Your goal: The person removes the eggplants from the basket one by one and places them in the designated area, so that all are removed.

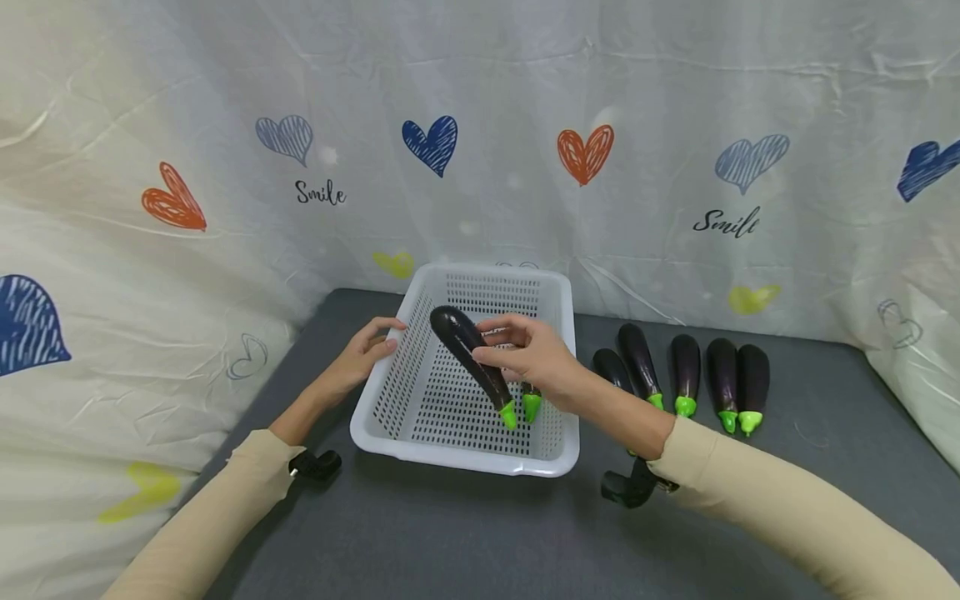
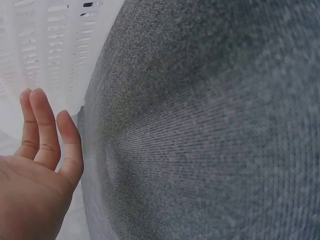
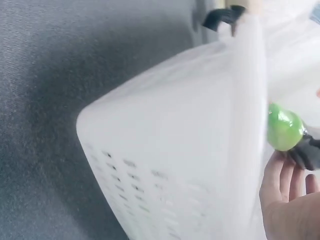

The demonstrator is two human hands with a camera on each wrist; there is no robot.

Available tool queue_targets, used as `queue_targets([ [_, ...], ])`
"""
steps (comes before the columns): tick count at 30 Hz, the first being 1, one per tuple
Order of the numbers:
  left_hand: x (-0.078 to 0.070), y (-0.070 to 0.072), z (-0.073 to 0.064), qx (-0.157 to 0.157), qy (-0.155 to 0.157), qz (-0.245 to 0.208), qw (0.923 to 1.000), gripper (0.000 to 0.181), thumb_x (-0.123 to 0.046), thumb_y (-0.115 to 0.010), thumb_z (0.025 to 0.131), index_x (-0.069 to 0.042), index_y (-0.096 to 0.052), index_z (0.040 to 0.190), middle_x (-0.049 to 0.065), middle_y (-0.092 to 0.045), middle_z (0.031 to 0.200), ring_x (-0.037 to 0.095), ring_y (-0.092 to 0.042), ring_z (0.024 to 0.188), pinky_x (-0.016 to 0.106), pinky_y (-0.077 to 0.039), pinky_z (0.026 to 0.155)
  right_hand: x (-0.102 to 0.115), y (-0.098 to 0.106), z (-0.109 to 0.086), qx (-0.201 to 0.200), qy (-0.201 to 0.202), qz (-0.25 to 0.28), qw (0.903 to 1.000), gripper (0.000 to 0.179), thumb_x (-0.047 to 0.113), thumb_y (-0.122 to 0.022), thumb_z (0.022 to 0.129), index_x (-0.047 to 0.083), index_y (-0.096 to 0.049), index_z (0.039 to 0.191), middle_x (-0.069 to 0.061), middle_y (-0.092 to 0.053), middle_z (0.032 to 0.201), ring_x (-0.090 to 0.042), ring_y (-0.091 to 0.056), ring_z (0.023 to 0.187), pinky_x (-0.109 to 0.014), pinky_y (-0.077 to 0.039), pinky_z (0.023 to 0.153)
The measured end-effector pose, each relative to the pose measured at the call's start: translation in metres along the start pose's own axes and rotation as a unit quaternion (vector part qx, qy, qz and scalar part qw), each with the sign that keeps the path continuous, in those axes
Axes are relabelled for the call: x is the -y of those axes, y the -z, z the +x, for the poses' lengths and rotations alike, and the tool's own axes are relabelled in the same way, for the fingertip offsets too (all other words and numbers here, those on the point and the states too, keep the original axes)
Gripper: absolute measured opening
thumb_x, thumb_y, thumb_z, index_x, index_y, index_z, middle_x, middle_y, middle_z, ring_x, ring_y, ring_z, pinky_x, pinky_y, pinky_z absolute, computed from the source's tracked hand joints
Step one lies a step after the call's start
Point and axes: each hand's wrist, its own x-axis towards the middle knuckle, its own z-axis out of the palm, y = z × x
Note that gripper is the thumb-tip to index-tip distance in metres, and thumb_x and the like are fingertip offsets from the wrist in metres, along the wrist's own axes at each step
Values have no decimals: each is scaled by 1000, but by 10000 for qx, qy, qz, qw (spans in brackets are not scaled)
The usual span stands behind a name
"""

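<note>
Over the white perforated basket (image 1: 461, 464), my right hand (image 1: 536, 354) pinches a dark purple eggplant (image 1: 467, 346) between thumb and fingers. It is tilted, its green cap pointing down toward the near side. Under that hand a second eggplant (image 1: 531, 404) lies inside the basket, mostly hidden, with its green cap showing. At the basket's left rim, my left hand (image 1: 360, 358) rests its fingertips. In the left wrist view the fingers (image 2: 45, 127) are loosely extended beside the basket wall (image 2: 50, 50). The right wrist view shows a green cap (image 3: 284, 127) by the right fingers.
Several more eggplants (image 1: 685, 371) lie in a loose row on the dark grey table (image 1: 480, 533), right of the basket and partly behind my right forearm. A white curtain (image 1: 510, 200) printed with hearts hangs behind the table and along its left side.
</note>
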Motion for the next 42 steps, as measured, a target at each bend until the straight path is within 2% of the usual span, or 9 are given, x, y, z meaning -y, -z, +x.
queue_targets([
  [5, -1, 0, 0, 54, -33, 7, 10000, 38, -17, -46, 110, -4, -37, 144, 37, -51, 128, 46, -64, 100, 48, -59, 69, 5, 15, -5, -140, 88, 137, 9998, 43, 8, -74, 94, 4, -60, 134, -17, -63, 119, -30, -65, 105, -52, -50, 95],
  [10, -2, 0, 0, 95, -35, -27, 9999, 38, -17, -46, 110, -3, -36, 144, 39, -49, 128, 49, -63, 100, 47, -59, 68, 8, 27, -10, -249, 234, 158, 9993, 45, 9, -72, 96, 4, -58, 138, -17, -61, 122, -30, -63, 109, -46, -50, 96],
  [14, -3, 0, 0, 91, -59, -7, 9999, 38, -17, -46, 110, -3, -37, 144, 37, -50, 127, 46, -64, 99, 46, -59, 68, 9, 36, -13, -302, 288, 258, 9988, 46, 9, -71, 96, 5, -57, 140, -17, -60, 126, -29, -62, 111, -44, -50, 94],
  [20, -2, 1, 0, 97, -95, -58, 9999, 36, -17, -47, 110, -5, -38, 142, 36, -51, 126, 40, -66, 96, 46, -59, 68, 11, 48, -18, -226, 236, 751, 9966, 52, 5, -69, 97, 7, -50, 146, -17, -57, 127, -29, -61, 110, -45, -55, 86],
  [23, -1, 1, 0, 94, -83, -63, 9999, 34, -17, -47, 110, -7, -40, 141, 36, -51, 126, 38, -66, 96, 46, -59, 68, 10, 54, -20, -216, 270, 843, 9958, 55, 3, -68, 97, 8, -47, 148, -17, -57, 126, -29, -61, 111, -48, -54, 88],
  [26, 0, 1, 0, 68, -61, -52, 9999, 32, -16, -47, 110, -10, -41, 140, 36, -50, 127, 38, -66, 98, 46, -59, 69, 10, 59, -23, -272, 346, 851, 9954, 58, 1, -68, 96, 7, -45, 149, -16, -58, 122, -27, -61, 110, -49, -54, 88],
  [31, 0, 0, 0, 62, -62, -16, 10000, 35, -17, -47, 110, -7, -39, 142, 38, -48, 130, 45, -63, 101, 45, -58, 70, 8, 68, -26, -375, 454, 895, 9942, 60, -1, -67, 96, 8, -43, 151, -14, -58, 119, -26, -60, 109, -49, -54, 88],
  [37, -1, 0, 0, 75, -62, -3, 10000, 36, -16, -46, 110, -3, -37, 142, 37, -49, 129, 47, -63, 100, 46, -58, 69, 5, 77, -29, -294, 488, 716, 9958, 64, 0, -65, 98, 7, -37, 155, -17, -56, 125, -28, -58, 115, -49, -53, 90],
  [42, 0, 0, 0, 89, -106, -6, 9999, 37, -15, -45, 110, -2, -37, 143, 37, -49, 128, 46, -64, 99, 47, -59, 69, 1, 85, -33, -227, 506, 831, 9950, 66, 0, -63, 99, 11, -34, 157, -18, -54, 130, -30, -57, 115, -50, -52, 90],
])
